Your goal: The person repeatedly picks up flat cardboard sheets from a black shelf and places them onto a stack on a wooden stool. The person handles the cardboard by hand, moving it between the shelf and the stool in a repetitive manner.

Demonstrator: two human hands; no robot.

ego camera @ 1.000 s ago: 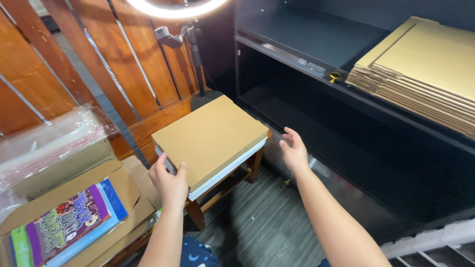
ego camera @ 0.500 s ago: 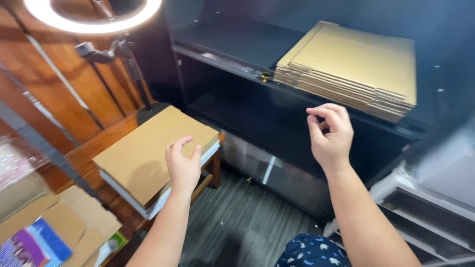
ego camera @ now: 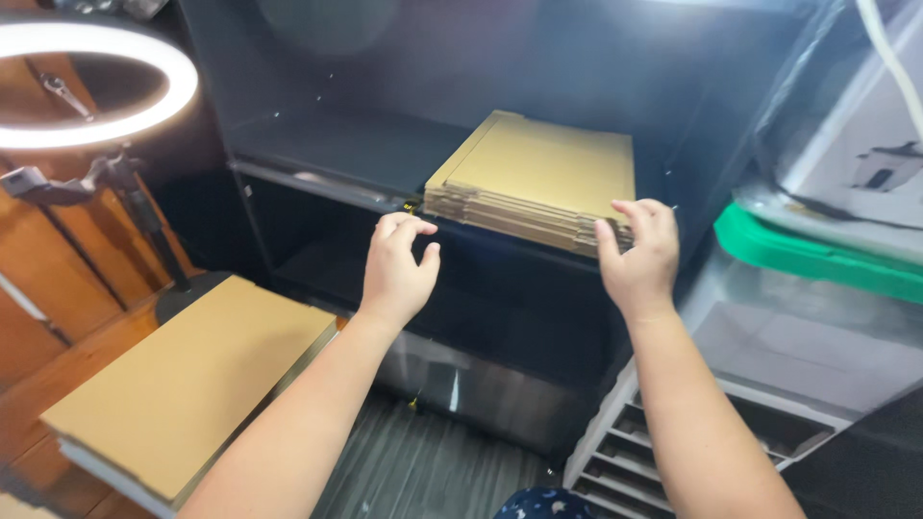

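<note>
hands raised at cardboard stack (ego camera: 538, 183), left hand (ego camera: 397, 269) fingers curled loose, right hand (ego camera: 637, 259) fingers touching stack corner

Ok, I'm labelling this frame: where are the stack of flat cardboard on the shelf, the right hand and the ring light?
stack of flat cardboard (ego camera: 548, 173), head view, top sheet.
right hand (ego camera: 637, 261), head view, back of hand.
ring light (ego camera: 144, 123), head view, glowing rim.

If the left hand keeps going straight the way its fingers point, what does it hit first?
Probably the front edge of the stack of flat cardboard sheets on the dark shelf; the left hand seems just short of it, depth unclear.
</note>
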